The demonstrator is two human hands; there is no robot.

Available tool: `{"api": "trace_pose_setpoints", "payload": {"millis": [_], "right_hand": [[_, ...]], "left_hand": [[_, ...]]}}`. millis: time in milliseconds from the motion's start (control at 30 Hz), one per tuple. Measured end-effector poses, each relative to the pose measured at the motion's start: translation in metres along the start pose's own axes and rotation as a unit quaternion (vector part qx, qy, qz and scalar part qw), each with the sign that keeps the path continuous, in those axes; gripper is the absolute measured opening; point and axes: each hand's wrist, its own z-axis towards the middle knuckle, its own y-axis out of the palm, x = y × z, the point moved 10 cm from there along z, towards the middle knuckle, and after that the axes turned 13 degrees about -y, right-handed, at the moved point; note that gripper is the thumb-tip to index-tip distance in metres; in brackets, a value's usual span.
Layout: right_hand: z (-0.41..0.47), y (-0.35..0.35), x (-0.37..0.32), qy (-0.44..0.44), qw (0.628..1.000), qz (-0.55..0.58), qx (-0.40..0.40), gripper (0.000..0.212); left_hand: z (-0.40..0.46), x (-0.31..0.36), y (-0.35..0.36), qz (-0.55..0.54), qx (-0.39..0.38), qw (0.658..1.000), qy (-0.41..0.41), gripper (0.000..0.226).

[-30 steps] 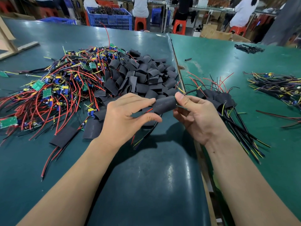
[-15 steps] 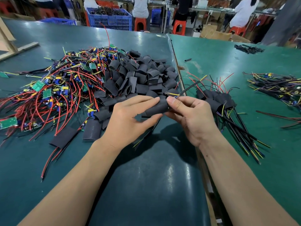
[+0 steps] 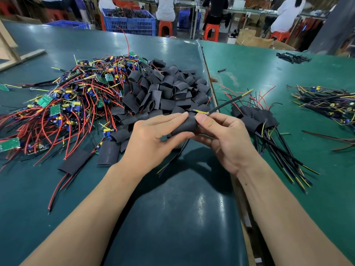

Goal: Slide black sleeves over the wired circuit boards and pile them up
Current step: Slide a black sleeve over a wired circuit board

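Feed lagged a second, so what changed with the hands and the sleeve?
The right hand moved its pinch from the black sleeve end in toward the left hand, and the wires now stick out past the sleeve. The left hand still grips the sleeve. The piles have not moved.

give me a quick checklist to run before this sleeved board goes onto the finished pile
1. Sleeve held firmly: ok. The left hand and right hand both grip the black sleeve.
2. Board fully covered by the sleeve: cannot tell, since the fingers hide both of its ends.
3. Wires out of both ends: ok. The black and yellow lead exits up and to the right, and other wires hang below.
4. Finished pile in place: ok. The sleeved boards lie just right of the right hand.
5. Stock for the next round: ok. The empty sleeves and bare wired boards lie to the left.
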Motion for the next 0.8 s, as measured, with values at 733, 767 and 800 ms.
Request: {"api": "trace_pose_setpoints", "payload": {"millis": [733,767,800], "right_hand": [[-0.001,-0.128,-0.008,-0.035,0.915,0.092,0.391,0.005],[0.000,-0.127,-0.004,-0.020,0.917,0.106,0.384,0.007],[0.001,-0.125,-0.002,-0.009,0.920,0.109,0.377,0.009]], "left_hand": [[0.001,-0.019,-0.018,0.031,0.095,0.994,-0.033,0.024],[0.001,-0.021,-0.019,0.029,0.097,0.994,-0.038,0.023],[0.002,-0.024,-0.020,0.026,0.099,0.994,-0.044,0.022]]}}
